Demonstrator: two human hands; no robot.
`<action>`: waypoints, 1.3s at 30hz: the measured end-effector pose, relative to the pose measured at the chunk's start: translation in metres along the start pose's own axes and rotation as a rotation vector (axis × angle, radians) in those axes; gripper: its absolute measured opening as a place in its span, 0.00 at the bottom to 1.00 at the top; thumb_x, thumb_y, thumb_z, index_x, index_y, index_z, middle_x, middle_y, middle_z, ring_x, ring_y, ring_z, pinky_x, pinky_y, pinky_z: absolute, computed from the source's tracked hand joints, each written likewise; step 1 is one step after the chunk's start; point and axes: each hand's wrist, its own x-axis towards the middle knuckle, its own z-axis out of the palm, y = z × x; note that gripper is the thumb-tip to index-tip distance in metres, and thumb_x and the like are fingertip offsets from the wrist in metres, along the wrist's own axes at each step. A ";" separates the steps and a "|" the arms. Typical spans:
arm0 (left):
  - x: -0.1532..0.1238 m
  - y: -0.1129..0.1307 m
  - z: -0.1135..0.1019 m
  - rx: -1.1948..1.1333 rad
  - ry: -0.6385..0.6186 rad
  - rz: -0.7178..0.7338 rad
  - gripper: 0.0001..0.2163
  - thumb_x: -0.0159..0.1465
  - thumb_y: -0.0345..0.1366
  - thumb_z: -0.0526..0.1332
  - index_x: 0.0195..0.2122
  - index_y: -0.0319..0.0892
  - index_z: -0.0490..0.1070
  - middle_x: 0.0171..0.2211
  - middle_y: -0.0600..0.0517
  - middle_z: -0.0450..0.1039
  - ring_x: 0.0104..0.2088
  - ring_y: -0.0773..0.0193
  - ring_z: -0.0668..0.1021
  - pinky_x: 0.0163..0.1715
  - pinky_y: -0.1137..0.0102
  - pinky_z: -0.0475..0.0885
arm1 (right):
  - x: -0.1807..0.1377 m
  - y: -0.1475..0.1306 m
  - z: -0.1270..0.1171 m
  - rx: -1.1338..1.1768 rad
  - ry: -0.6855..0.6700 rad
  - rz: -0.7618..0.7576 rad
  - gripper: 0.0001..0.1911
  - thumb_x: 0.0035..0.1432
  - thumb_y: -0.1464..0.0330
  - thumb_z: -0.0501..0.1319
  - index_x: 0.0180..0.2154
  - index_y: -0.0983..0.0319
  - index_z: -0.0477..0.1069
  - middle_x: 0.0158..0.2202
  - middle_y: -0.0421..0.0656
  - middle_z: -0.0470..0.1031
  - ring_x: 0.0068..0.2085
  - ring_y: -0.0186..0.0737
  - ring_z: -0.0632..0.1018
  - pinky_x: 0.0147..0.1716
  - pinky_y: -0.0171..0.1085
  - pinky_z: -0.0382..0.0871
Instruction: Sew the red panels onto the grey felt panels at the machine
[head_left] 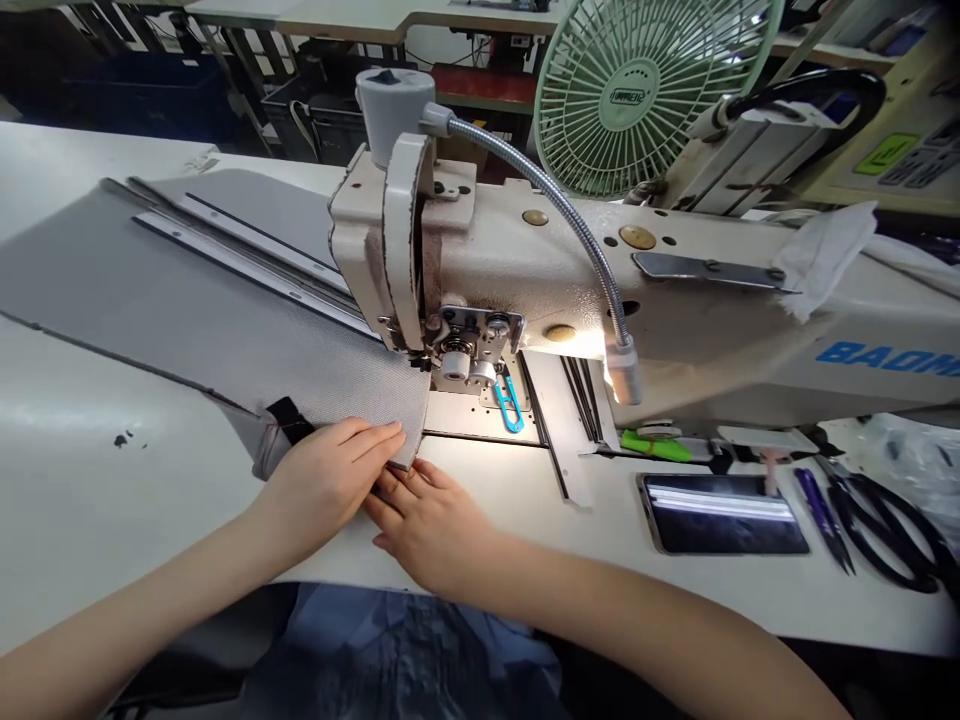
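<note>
A long grey fabric panel [187, 300] lies across the white table and runs under the head of a cream sewing machine [480, 250]. My left hand [330, 480] rests flat on the panel's near corner, fingers stretched toward the needle area [420, 355]. My right hand [427, 515] lies just right of it, its fingertips tucked under the fabric's edge and partly hidden by the left hand. A small black piece [289, 418] shows at the fabric's near edge beside my left hand.
A flexible lamp [622, 370] lights the machine bed. Blue thread snips [510, 405] lie by the needle plate. A phone [724, 515], a green marker [656, 445], scissors [892, 530] and a purple tool [821, 510] sit at the right. A green fan [645, 80] stands behind.
</note>
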 end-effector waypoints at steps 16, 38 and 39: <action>0.014 -0.040 0.023 -0.092 -0.002 -0.081 0.16 0.67 0.27 0.49 0.49 0.37 0.74 0.46 0.44 0.77 0.44 0.56 0.75 0.42 0.62 0.71 | 0.020 0.013 -0.005 -0.063 0.064 0.104 0.25 0.69 0.61 0.55 0.61 0.68 0.61 0.61 0.55 0.66 0.59 0.50 0.67 0.58 0.49 0.62; 0.039 -0.083 0.037 -0.313 -0.057 0.022 0.12 0.68 0.27 0.52 0.40 0.43 0.75 0.39 0.52 0.77 0.42 0.63 0.74 0.43 0.67 0.66 | 0.041 0.008 -0.011 -0.230 0.046 0.211 0.31 0.69 0.61 0.52 0.62 0.79 0.58 0.62 0.67 0.63 0.59 0.59 0.69 0.49 0.48 0.69; 0.041 -0.084 0.037 -0.298 -0.052 0.037 0.12 0.67 0.26 0.52 0.40 0.43 0.75 0.38 0.52 0.77 0.41 0.63 0.74 0.42 0.67 0.65 | 0.043 0.010 -0.012 -0.221 0.038 0.220 0.31 0.69 0.60 0.52 0.62 0.79 0.58 0.61 0.67 0.63 0.59 0.59 0.69 0.49 0.48 0.68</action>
